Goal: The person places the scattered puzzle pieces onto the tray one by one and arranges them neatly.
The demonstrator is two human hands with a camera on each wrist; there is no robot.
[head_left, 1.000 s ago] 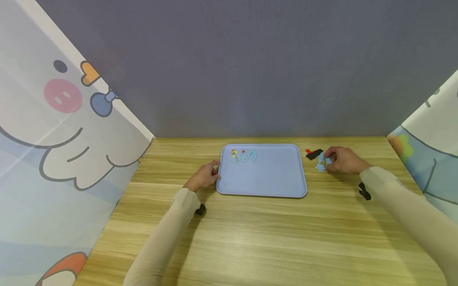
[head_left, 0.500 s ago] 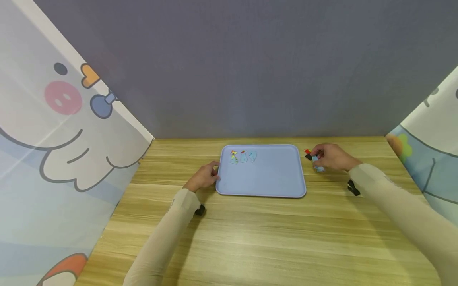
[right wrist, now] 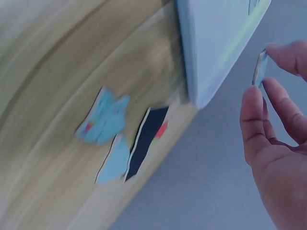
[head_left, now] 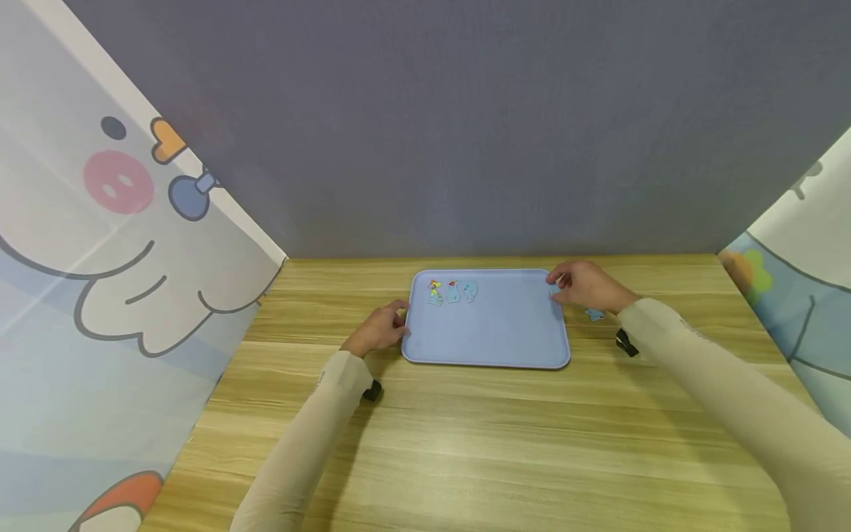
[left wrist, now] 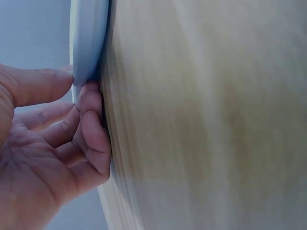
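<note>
A pale blue tray (head_left: 492, 332) lies on the wooden table with three flat, irregular pieces near its back left corner, among them a light blue one (head_left: 469, 290). My left hand (head_left: 377, 330) grips the tray's left rim; in the left wrist view, the thumb of that hand (left wrist: 43, 139) is on the rim with curled fingers beneath. Over the tray's back right corner, my right hand (head_left: 588, 287) pinches a small light blue piece (right wrist: 260, 68) between thumb and fingers. Beside the tray lie a blue piece (right wrist: 104, 117), a pale blue one (right wrist: 115, 162), a black one (right wrist: 146, 141) and a red bit (right wrist: 161, 130).
A grey panel (head_left: 492, 133) stands along the table's back edge. Cartoon-printed panels flank the table, one on the left (head_left: 80, 295) and one on the right (head_left: 814, 273). The wooden tabletop (head_left: 492, 443) stretches in front of the tray.
My right hand has moved left from the loose pieces to the tray's back right corner, carrying a light blue piece. My left hand has stayed at the tray's left rim.
</note>
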